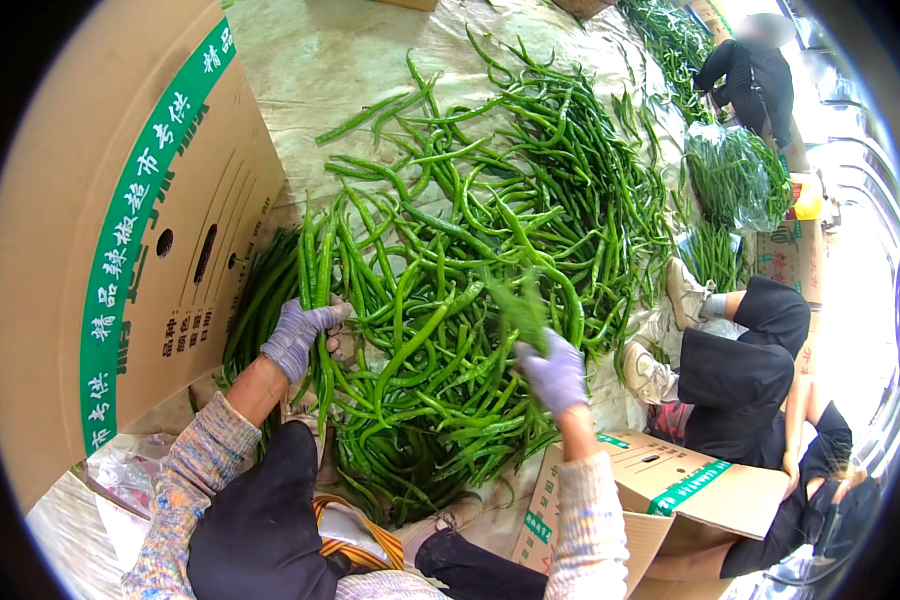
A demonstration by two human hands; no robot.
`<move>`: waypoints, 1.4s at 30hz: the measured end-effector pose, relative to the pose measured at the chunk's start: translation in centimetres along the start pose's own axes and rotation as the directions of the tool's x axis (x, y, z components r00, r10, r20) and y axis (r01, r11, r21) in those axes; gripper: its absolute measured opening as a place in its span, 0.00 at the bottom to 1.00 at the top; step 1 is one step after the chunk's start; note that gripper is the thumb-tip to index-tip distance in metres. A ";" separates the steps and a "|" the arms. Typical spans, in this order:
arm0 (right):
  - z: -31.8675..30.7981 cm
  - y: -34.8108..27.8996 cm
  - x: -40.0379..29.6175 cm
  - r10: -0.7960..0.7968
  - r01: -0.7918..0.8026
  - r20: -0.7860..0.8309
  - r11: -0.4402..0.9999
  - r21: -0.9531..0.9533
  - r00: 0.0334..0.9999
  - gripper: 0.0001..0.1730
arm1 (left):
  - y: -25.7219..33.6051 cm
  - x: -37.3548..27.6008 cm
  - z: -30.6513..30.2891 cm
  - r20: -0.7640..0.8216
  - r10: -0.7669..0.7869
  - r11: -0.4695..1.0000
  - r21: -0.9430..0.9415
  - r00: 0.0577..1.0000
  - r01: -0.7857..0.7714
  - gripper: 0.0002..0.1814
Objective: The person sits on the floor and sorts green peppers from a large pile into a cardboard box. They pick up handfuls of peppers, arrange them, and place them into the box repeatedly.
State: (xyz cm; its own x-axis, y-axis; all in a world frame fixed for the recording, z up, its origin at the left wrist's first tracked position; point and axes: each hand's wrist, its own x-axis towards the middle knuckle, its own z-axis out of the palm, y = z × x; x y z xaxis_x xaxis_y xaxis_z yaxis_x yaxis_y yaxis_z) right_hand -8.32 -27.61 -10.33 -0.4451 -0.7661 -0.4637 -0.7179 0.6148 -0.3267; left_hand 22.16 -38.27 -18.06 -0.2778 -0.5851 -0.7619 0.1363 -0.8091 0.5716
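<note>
Long green chili peppers [435, 300] lie in a wide, loose pile on a pale ground sheet in front of me. My left hand [307, 330], in a lilac knit glove with bare fingertips, grips several long peppers upright at the pile's left edge. My right hand [555, 371], in a similar glove, is over the right part of the pile, its fingers around green peppers blurred by motion. A bundle of straighter peppers [262, 307] lies beside the large cardboard box, left of my left hand.
The tall cardboard box [120, 247] stands at left. An open cardboard box [705, 472] is at lower right, beside a seated person [742, 382]. Another person [757, 82] sits at upper right, near a clear bag of peppers [735, 176].
</note>
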 end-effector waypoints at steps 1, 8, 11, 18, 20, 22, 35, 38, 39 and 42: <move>-1.8 -1.1 -2.0 0.061 -0.061 0.007 0.959 0.275 0.998 0.14 | -0.2 0.0 -0.6 -0.020 -0.007 1.000 0.009 1.000 0.007 0.11; 2.6 -4.9 -7.3 0.118 -0.215 0.193 0.220 0.951 0.974 0.10 | -1.0 0.6 -0.3 0.055 -0.031 0.995 -0.092 0.998 0.036 0.09; 11.5 -7.3 -3.9 0.289 -0.302 0.196 0.387 0.871 0.937 0.16 | -0.2 0.6 -0.2 0.015 -0.006 0.997 -0.081 1.000 0.008 0.09; 17.6 -7.2 0.1 0.379 -0.275 0.039 0.591 0.759 0.925 0.17 | 0.2 0.7 -1.6 -0.050 0.015 0.994 -0.106 0.999 -0.020 0.09; 16.2 -6.8 -1.2 0.385 -0.291 0.169 0.285 0.913 0.907 0.14 | 0.3 0.7 -2.4 -0.055 0.024 0.993 -0.116 0.998 -0.031 0.09; 12.9 -7.7 -3.7 0.299 -0.212 0.204 -0.006 0.977 0.932 0.14 | 0.6 0.6 -2.6 -0.090 0.011 0.995 -0.096 0.996 -0.020 0.07; 15.4 -18.2 9.4 0.009 0.000 0.169 0.999 -0.052 0.986 0.23 | 1.8 1.7 -3.2 -0.172 0.089 0.993 -0.067 0.981 -0.102 0.10; 14.4 -14.1 9.5 0.053 -0.063 0.065 0.984 0.164 0.997 0.26 | 1.6 1.9 -3.6 -0.111 0.083 0.995 -0.048 0.990 -0.089 0.10; 13.8 -11.6 9.0 0.061 -0.092 0.077 0.869 0.487 0.995 0.25 | 1.6 1.7 -3.7 -0.109 0.078 0.994 -0.064 0.991 -0.085 0.10; 7.2 -8.1 3.3 0.133 -0.125 0.071 0.460 0.879 0.988 0.20 | 1.5 1.2 -4.3 -0.143 0.083 0.992 -0.078 0.986 -0.095 0.09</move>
State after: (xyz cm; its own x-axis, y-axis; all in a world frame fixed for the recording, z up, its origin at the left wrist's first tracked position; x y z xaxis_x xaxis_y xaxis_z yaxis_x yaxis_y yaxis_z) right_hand -0.11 -33.75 -15.09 -0.4977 -0.6619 -0.5606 0.1965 0.5435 -0.8161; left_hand 26.13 -40.41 -19.39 -0.1270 -0.6522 -0.7474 0.2358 -0.7517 0.6159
